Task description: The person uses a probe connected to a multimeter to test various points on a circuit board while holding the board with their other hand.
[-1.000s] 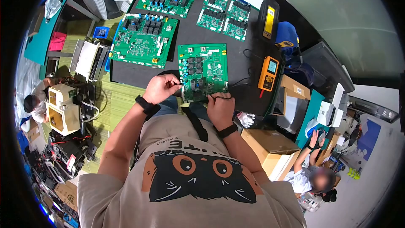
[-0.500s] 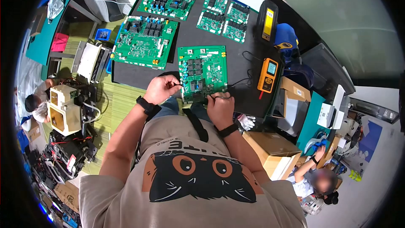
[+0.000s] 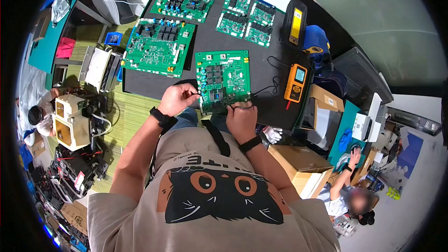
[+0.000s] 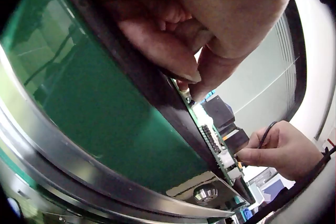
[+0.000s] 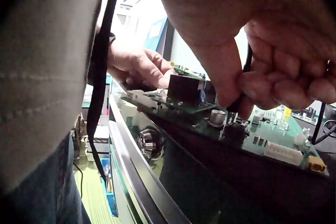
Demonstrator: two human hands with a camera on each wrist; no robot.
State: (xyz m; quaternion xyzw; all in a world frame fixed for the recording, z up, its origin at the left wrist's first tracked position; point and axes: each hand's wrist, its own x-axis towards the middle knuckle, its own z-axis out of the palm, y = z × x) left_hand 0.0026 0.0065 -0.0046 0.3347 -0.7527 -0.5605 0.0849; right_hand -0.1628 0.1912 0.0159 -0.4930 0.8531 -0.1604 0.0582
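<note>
Green circuit board (image 3: 223,80) lies flat at the near edge of the dark table (image 3: 207,37), directly in front of the person. The left grip (image 3: 177,99) sits at the board's left edge, with thumb and fingertips pinched on a thin probe (image 3: 195,93) whose tip meets that edge. The right grip (image 3: 241,120) rests at the board's near edge, fingers curled and closed on a black probe (image 5: 245,69) that points down among the components beside a small silver capacitor (image 5: 217,117). A black lead loops from this hand across the table towards the orange multimeter (image 3: 295,82), which lies just right of the board. Farther back on the table lie a larger green board (image 3: 158,46) and a set of small boards (image 3: 245,16), well apart from both hands.
</note>
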